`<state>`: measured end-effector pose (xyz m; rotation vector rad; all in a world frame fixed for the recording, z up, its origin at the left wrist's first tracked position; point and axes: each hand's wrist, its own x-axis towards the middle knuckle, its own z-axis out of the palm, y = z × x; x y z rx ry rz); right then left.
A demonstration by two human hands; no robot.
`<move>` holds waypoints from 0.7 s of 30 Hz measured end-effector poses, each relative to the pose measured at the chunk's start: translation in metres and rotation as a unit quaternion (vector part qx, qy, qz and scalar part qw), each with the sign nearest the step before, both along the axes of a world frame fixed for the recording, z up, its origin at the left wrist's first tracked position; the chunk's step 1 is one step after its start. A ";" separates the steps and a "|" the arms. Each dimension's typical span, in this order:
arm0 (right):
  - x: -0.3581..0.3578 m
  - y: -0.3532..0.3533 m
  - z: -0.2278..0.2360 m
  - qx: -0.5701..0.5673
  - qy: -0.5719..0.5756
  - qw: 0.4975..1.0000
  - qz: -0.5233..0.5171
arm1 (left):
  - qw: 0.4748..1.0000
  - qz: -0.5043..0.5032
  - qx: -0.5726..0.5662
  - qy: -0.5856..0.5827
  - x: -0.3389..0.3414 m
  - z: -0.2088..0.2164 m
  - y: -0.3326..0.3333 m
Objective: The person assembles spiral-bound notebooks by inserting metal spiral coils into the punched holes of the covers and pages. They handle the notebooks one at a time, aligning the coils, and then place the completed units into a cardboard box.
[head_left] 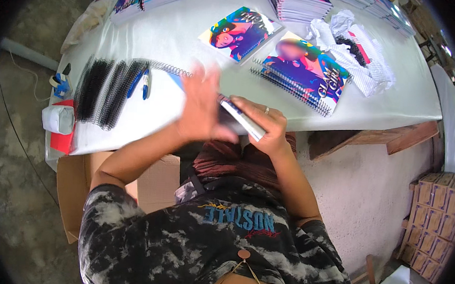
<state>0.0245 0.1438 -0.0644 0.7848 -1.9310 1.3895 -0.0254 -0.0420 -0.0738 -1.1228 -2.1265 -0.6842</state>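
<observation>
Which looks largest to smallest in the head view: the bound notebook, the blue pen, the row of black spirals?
1. Row of black spirals and bound notebook: too alike to rank.
2. Blue pen, clearly smallest.

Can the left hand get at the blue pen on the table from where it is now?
Probably yes. The left hand is raised over the table edge, and the blue pen lies just to its left on the black coils, with nothing between them.

Brown cartons stacked lower right; open box under table.
</observation>
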 end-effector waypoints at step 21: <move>0.000 -0.009 -0.004 -0.035 -0.048 0.998 0.024 | 0.984 -0.122 -0.033 0.125 0.027 -0.010 0.000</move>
